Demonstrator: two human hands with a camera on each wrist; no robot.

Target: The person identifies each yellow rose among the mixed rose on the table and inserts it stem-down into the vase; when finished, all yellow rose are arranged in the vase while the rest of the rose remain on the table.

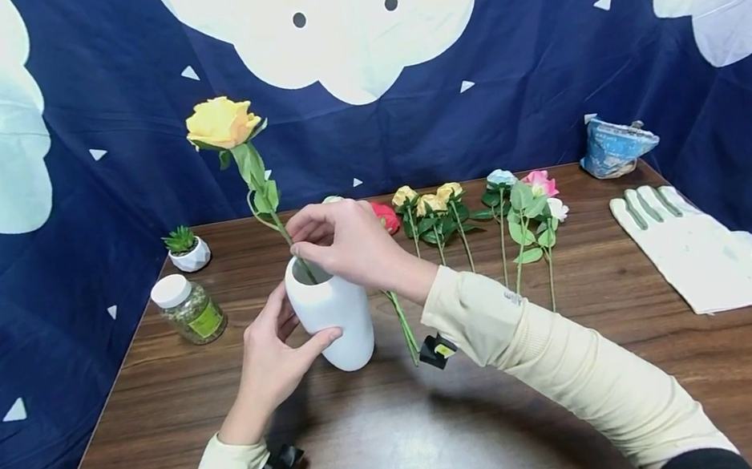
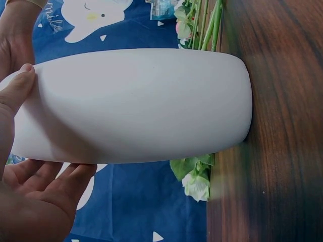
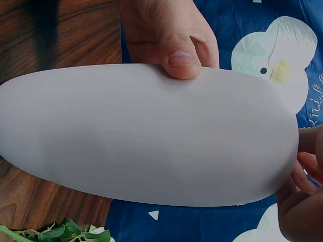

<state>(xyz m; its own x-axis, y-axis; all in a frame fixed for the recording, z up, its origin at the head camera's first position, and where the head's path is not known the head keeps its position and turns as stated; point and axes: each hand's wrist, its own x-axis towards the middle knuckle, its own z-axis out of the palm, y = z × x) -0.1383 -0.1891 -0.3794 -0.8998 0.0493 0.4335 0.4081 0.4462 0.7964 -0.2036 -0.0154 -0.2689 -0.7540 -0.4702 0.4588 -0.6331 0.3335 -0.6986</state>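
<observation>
A white vase stands on the table, and my left hand grips its side with the thumb across the front. Above the mouth rises a yellow rose, its stem reaching down into the opening. My right hand pinches that stem at the rim. In the left wrist view the vase fills the middle, with thumb above and fingers below it. The right wrist view has the vase across it, my right hand at its mouth end; the lower stem is hidden inside.
Behind the vase lie a red flower, several yellow roses, a blue flower and a pink flower. At left are a lidded jar and a potted succulent. White gloves and a blue bag lie right.
</observation>
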